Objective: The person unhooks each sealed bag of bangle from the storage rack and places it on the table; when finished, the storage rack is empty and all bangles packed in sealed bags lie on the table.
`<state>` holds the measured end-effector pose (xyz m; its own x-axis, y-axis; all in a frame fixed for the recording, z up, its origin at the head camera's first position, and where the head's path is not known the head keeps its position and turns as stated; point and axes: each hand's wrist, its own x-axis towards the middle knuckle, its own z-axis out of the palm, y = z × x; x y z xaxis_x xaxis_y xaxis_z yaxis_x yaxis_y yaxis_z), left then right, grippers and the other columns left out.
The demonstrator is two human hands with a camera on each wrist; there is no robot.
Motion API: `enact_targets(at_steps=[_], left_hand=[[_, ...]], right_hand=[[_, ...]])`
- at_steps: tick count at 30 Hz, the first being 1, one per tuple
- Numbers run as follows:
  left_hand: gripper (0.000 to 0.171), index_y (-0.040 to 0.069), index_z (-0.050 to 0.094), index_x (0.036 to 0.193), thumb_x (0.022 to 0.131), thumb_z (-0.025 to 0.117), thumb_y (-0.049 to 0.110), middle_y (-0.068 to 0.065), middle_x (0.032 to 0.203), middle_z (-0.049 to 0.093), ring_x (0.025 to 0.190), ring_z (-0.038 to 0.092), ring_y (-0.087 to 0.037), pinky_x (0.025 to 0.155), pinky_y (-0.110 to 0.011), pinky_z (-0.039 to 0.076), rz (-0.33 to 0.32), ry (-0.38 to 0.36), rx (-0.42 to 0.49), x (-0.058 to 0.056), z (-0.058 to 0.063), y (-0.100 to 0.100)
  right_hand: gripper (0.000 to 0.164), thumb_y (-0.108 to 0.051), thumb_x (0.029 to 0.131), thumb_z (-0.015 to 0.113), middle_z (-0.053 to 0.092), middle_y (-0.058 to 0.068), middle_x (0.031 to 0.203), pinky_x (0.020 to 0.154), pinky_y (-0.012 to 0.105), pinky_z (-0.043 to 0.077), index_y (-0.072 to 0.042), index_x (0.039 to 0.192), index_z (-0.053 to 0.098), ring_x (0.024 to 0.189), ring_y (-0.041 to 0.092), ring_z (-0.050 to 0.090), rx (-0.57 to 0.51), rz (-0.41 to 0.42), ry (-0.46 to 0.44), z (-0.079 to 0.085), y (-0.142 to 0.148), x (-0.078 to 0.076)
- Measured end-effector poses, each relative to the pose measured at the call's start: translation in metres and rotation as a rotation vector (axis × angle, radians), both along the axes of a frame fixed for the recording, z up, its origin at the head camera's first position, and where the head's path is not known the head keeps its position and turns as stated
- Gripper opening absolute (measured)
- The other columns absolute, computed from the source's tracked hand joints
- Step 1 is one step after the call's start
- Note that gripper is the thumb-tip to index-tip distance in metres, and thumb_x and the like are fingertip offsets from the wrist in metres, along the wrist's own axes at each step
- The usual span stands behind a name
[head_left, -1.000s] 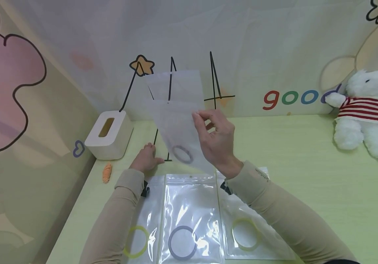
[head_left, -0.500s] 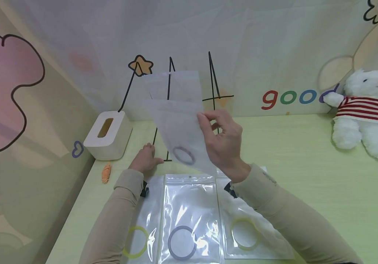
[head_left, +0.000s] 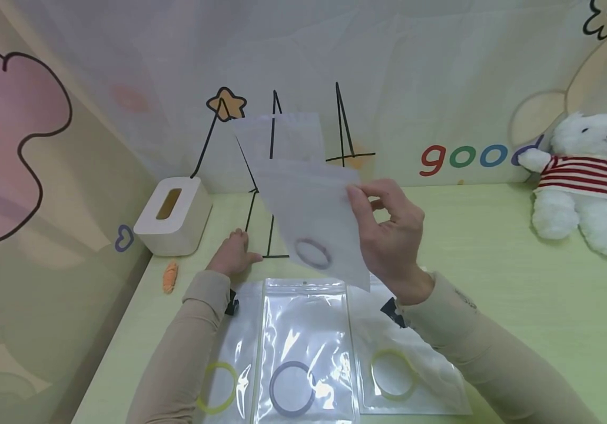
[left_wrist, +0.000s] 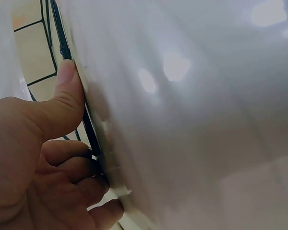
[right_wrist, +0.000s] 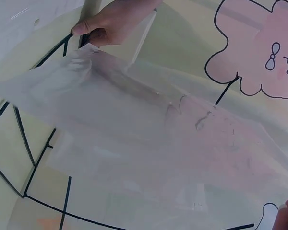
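Over my head-camera feed I see the person's right hand (head_left: pixel 393 241) raised above the table, thumb and forefinger pinched together on the right edge of a translucent bag (head_left: pixel 319 206), just below its upper corner. The bag hangs tilted in front of a black wire rack (head_left: pixel 277 257), with a purplish ring (head_left: pixel 312 254) low inside it. A second translucent sheet (head_left: pixel 298 135) shows above and behind; I can't tell whether it is a separate bag. The left hand (head_left: pixel 232 254) is closed around the rack's front left corner, thumb along the wire and fingers curled on its other side. The white tissue box (head_left: pixel 186 218) stands near that hand, by the table's left edge, a small orange object (head_left: pixel 170 277) just in front of it. Nearer me, three clear bags lie side by side: a left bag (head_left: pixel 247 335) with a yellow ring, a middle bag (head_left: pixel 305 324) with a purplish ring, and a right bag (head_left: pixel 441 394) with a yellow ring. Rightward, the green tabletop (head_left: pixel 494 247) stretches from the right hand to a white teddy bear (head_left: pixel 579 182) against the backdrop, giving me the widest room.
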<state>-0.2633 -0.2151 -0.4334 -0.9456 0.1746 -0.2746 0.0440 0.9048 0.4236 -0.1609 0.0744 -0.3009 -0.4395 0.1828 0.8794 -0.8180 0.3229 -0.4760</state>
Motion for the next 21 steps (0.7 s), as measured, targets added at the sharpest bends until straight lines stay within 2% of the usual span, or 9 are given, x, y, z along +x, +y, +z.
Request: enact_targets(at_steps=[12,21], left_hand=[[0.08,-0.01,0.021,0.149,0.095,0.063,0.032,-0.028,0.158,0.004,0.144,0.004,-0.046,0.117,-0.053,0.009,0.002,-0.001,0.006,0.001,-0.001,0.0],[0.08,-0.01,0.021,0.149,0.096,0.062,0.033,-0.029,0.158,0.003,0.143,0.005,-0.047,0.117,-0.054,0.01,0.001,0.003,-0.004,0.001,-0.001,0.001]], right_hand=[[0.012,-0.005,0.088,0.067,0.073,0.013,0.092,0.067,0.018,0.053,0.005,0.093,0.07,0.084,0.026,0.071,-0.057,-0.115,-0.003,0.005,0.028,0.012],[0.019,-0.009,0.088,0.068,0.07,0.021,0.084,0.065,0.016,0.05,0.01,0.088,0.07,0.079,0.008,0.067,-0.152,-0.168,0.008,0.009,0.053,0.02]])
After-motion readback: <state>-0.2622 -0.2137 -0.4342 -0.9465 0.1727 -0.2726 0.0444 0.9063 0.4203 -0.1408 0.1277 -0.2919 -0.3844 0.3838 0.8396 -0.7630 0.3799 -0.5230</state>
